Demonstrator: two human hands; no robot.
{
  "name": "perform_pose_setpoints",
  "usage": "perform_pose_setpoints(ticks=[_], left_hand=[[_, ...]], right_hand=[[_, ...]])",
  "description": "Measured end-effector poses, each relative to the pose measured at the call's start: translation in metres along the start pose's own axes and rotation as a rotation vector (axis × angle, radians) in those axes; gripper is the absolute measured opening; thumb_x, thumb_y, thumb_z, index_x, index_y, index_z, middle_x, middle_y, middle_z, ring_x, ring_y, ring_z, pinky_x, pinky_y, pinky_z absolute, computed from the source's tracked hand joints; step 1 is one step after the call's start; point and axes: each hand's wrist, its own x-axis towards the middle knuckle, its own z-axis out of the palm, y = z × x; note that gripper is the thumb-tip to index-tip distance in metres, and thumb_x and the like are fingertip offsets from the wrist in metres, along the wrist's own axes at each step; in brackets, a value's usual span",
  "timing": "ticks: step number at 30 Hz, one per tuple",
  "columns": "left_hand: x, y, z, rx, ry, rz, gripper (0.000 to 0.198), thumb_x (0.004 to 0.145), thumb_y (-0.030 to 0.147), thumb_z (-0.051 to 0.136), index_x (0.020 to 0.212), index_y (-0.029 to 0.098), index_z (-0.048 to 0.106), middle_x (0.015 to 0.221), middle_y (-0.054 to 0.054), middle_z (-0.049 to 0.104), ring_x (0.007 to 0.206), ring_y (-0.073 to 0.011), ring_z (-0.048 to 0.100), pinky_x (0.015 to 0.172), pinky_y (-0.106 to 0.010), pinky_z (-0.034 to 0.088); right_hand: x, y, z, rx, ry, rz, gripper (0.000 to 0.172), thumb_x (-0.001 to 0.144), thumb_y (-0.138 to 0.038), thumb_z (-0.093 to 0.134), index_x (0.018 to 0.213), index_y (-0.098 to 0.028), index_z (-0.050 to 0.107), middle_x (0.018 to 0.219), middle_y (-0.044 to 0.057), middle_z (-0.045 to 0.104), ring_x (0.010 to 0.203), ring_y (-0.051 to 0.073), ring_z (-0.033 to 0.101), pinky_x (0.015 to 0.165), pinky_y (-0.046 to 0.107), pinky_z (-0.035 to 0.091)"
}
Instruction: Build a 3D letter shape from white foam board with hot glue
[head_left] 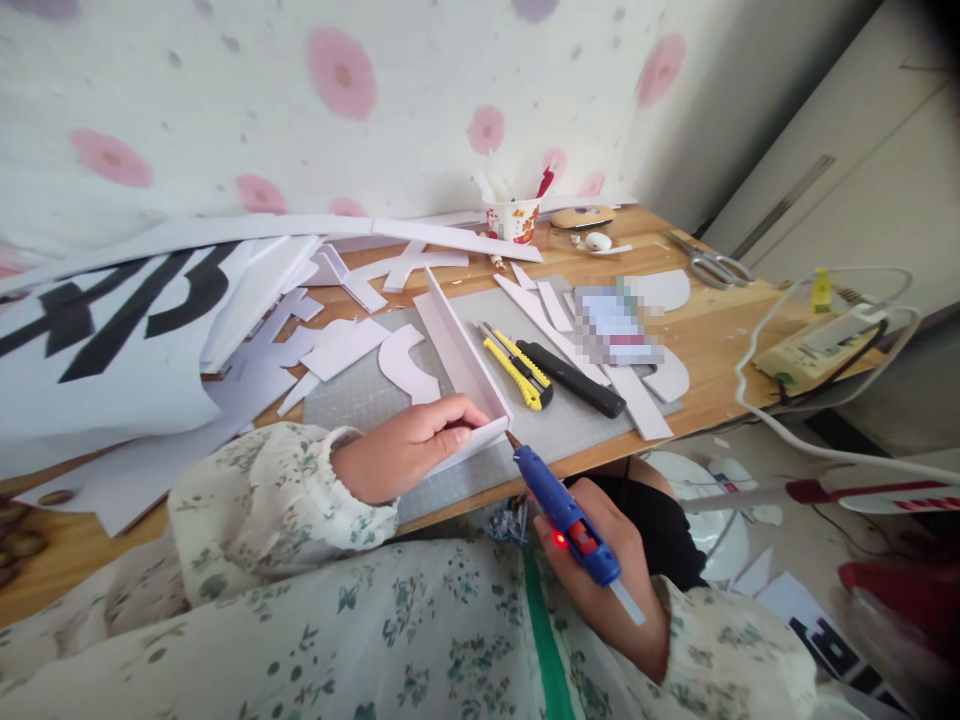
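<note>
My right hand [607,560] is wrapped round a blue hot glue gun [559,505] with a red light on its side and a glue stick poking out of its back. The gun's nozzle is at the near corner of a white foam board piece [469,350] with raised edges. My left hand [420,445] grips this piece at its near end, thumb and fingers on the raised edge. Beneath it lies a grey cutting mat [352,390]. Just right of the piece are a yellow utility knife [517,365] and a black-handled knife [574,380].
White cut scraps [345,345] crowd the left of the table, beside a sheet with black lettering [112,330]. Toward the back stand a paper cup [514,220] and scissors [712,262]. A blurred-out phone-like object [615,322] lies right. A white cable [742,360] hangs past the right edge.
</note>
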Motion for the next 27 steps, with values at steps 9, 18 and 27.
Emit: perform_pose_setpoints(ticks=[9, 18, 27], left_hand=[[-0.001, 0.0, 0.0, -0.012, 0.001, 0.035, 0.028, 0.094, 0.033, 0.038, 0.109, 0.02, 0.057, 0.107, -0.003, 0.065, 0.099, -0.019, 0.059, 0.088, -0.029, 0.045], [0.0, -0.004, 0.0, -0.047, 0.012, 0.015, 0.026, 0.094, 0.034, 0.04, 0.108, 0.02, 0.057, 0.105, -0.002, 0.064, 0.099, -0.0186, 0.059, 0.089, -0.028, 0.044], [0.002, -0.008, -0.005, -0.135, -0.056, -0.04, 0.037, 0.091, 0.05, 0.042, 0.107, 0.022, 0.059, 0.103, -0.003, 0.066, 0.098, -0.0214, 0.059, 0.086, -0.029, 0.046]], right_hand=[[0.001, -0.008, -0.005, 0.006, 0.021, -0.02, 0.007, 0.085, -0.024, 0.057, 0.079, -0.022, 0.054, 0.075, 0.0, 0.051, 0.064, 0.014, 0.051, 0.057, 0.028, 0.042], [0.009, -0.019, -0.014, 0.003, 0.108, -0.076, 0.001, 0.084, -0.024, 0.058, 0.083, -0.024, 0.058, 0.074, 0.002, 0.058, 0.064, 0.018, 0.055, 0.056, 0.029, 0.046], [0.049, 0.008, -0.049, -0.052, 0.327, -0.06, 0.022, 0.087, -0.036, 0.057, 0.103, -0.022, 0.06, 0.091, 0.005, 0.068, 0.075, 0.019, 0.066, 0.067, 0.03, 0.053]])
